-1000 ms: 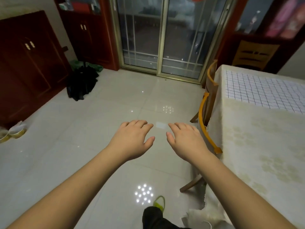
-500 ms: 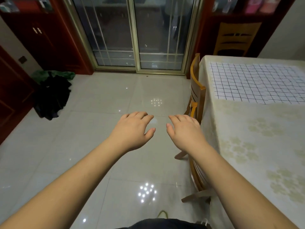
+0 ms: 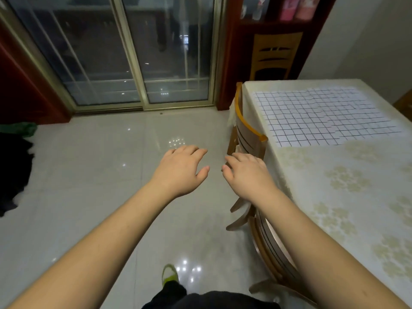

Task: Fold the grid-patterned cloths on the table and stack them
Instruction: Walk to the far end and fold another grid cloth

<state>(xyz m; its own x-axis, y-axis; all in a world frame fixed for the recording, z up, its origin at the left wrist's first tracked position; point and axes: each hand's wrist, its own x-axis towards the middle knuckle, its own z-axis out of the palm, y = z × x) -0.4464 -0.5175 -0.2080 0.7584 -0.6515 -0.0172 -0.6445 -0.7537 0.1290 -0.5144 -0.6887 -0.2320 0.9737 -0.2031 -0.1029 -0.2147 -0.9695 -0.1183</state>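
Observation:
A white cloth with a dark grid pattern (image 3: pixel 323 117) lies spread flat on the far part of the table (image 3: pixel 347 197), which wears a cream flowered cover. My left hand (image 3: pixel 180 170) and my right hand (image 3: pixel 247 175) hover palm down over the tiled floor, left of the table, fingers apart and holding nothing. Both hands are well short of the cloth. My right forearm crosses in front of a chair.
Two wooden chairs (image 3: pixel 247 139) stand tucked along the table's left side, and another chair (image 3: pixel 274 56) stands behind it. Glass sliding doors (image 3: pixel 138 52) face me. A dark bundle (image 3: pixel 13 170) lies on the floor at the left. My foot in a green shoe (image 3: pixel 169 275) shows below.
The view has swung right and moved closer to the table, so more of the grid cloth shows. My hands keep the same open pose.

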